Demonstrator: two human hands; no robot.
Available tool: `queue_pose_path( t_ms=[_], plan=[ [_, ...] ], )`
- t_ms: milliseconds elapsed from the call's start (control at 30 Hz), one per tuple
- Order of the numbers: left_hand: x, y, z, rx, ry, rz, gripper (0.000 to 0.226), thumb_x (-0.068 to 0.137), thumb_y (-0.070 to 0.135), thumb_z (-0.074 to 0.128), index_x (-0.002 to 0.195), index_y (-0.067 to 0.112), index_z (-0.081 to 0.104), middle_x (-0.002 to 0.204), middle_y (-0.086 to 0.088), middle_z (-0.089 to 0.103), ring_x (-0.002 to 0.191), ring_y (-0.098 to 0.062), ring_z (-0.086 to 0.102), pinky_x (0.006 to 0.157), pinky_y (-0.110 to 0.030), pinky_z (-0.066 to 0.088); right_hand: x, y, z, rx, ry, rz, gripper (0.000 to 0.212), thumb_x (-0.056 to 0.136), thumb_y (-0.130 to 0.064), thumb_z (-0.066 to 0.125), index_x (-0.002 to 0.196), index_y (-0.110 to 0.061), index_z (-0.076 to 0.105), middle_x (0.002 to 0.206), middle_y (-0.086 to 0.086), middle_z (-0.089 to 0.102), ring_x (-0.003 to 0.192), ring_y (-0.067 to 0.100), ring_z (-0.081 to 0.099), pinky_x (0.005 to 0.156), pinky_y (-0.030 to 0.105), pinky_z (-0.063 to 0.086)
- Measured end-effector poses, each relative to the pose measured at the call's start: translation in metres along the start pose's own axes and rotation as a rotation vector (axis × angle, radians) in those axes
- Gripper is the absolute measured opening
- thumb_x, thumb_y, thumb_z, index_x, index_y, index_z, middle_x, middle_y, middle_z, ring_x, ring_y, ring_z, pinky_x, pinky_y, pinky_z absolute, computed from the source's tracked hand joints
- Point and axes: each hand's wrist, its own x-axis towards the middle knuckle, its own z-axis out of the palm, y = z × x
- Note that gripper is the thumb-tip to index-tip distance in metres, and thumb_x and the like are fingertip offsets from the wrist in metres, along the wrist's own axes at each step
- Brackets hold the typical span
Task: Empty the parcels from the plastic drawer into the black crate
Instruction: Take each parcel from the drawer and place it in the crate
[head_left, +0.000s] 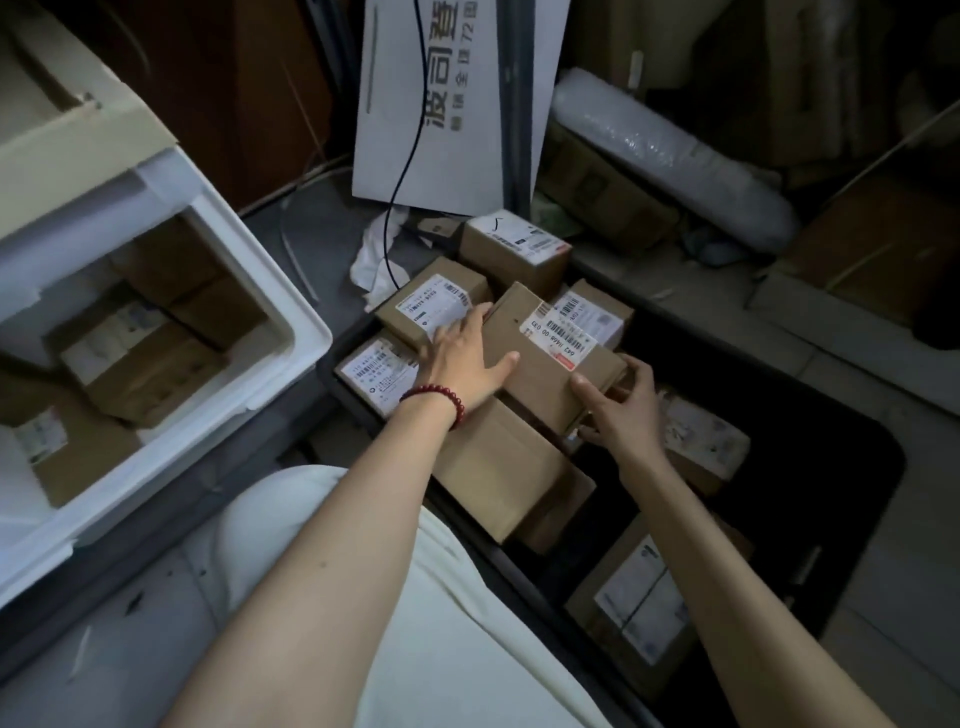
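Note:
A long brown cardboard parcel with barcode labels lies tilted on top of the pile in the black crate. My left hand, with a red bead bracelet at the wrist, grips its left side, thumb on top. My right hand grips its near right end, thumb on top and fingers curled round the edge. Several other labelled parcels fill the crate's left and near parts. The white plastic drawer stands open at the left, with several parcels inside.
A white printed bag leans behind the crate, with a black cable hanging across it. A bubble-wrap roll and cardboard boxes crowd the back right. My leg in pale cloth lies between drawer and crate.

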Motion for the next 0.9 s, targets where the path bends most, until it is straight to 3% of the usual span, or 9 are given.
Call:
queue_pose_path(
  t_ms=[100, 267, 400, 500, 667, 767, 900],
  plan=[
    [0.000, -0.008, 0.009, 0.016, -0.036, 0.019, 0.069, 0.088, 0.044, 0.059, 0.148, 0.028, 0.027, 0.146, -0.010, 0.030, 0.134, -0.031, 0.031, 0.109, -0.045, 0.032, 0.001, 0.004, 0.009, -0.084, 0.027, -0.047, 0.060, 0.076, -0.035, 0.080, 0.124, -0.023, 0.047, 0.122, 0.007, 0.061, 0.103, 0.021, 0.063, 0.084, 0.047, 0.057],
    [-0.003, -0.017, 0.009, 0.158, -0.016, 0.026, 0.058, 0.093, 0.048, 0.048, 0.146, 0.032, 0.030, 0.149, -0.007, 0.027, 0.136, -0.031, 0.028, 0.113, -0.052, 0.022, 0.002, 0.002, 0.016, -0.170, 0.030, -0.043, 0.061, 0.073, -0.043, 0.080, 0.123, -0.021, 0.055, 0.118, 0.004, 0.065, 0.100, 0.014, 0.062, 0.089, 0.033, 0.052],
    [-0.005, -0.019, 0.008, 0.343, -0.064, 0.005, 0.057, 0.099, 0.050, 0.030, 0.151, 0.035, 0.012, 0.161, -0.001, 0.009, 0.147, -0.026, 0.000, 0.114, -0.057, 0.005, 0.005, -0.002, 0.019, -0.292, -0.002, -0.091, 0.073, 0.073, -0.050, 0.077, 0.135, -0.020, 0.053, 0.134, 0.009, 0.053, 0.116, 0.022, 0.055, 0.099, 0.036, 0.046],
    [-0.007, -0.021, 0.006, 0.409, -0.128, -0.057, 0.058, 0.100, 0.050, 0.019, 0.152, 0.034, -0.001, 0.162, 0.000, -0.003, 0.147, -0.028, -0.013, 0.113, -0.059, -0.005, 0.008, -0.006, 0.015, -0.390, -0.110, -0.097, 0.080, 0.074, -0.056, 0.074, 0.143, -0.030, 0.043, 0.146, 0.010, 0.034, 0.131, 0.027, 0.041, 0.103, 0.034, 0.035],
    [-0.020, -0.027, 0.001, 0.505, -0.033, -0.076, 0.062, 0.097, 0.057, 0.021, 0.152, 0.030, 0.012, 0.160, -0.002, 0.013, 0.147, -0.027, 0.004, 0.114, -0.058, 0.002, 0.010, -0.011, 0.004, -0.584, -0.323, -0.052, 0.093, 0.079, -0.063, 0.064, 0.152, -0.040, 0.011, 0.157, 0.011, 0.009, 0.144, 0.035, 0.016, 0.115, 0.050, 0.022],
    [-0.034, -0.033, -0.006, 0.491, 0.027, -0.089, 0.062, 0.095, 0.058, 0.027, 0.150, 0.029, 0.022, 0.157, -0.001, 0.025, 0.144, -0.027, 0.017, 0.111, -0.053, 0.012, 0.005, -0.019, 0.003, -0.747, -0.294, -0.074, 0.098, 0.079, -0.065, 0.063, 0.153, -0.038, 0.004, 0.158, 0.012, 0.008, 0.145, 0.036, 0.011, 0.114, 0.054, 0.020],
    [-0.055, -0.043, -0.026, 0.466, 0.192, -0.099, 0.059, 0.092, 0.057, 0.038, 0.143, 0.028, 0.038, 0.145, 0.002, 0.044, 0.133, -0.022, 0.034, 0.103, -0.045, 0.025, -0.014, -0.031, 0.008, -0.954, -0.162, -0.306, 0.095, 0.079, -0.067, 0.060, 0.152, -0.036, 0.008, 0.159, 0.005, 0.013, 0.144, 0.032, 0.013, 0.115, 0.052, 0.019]
  ],
)
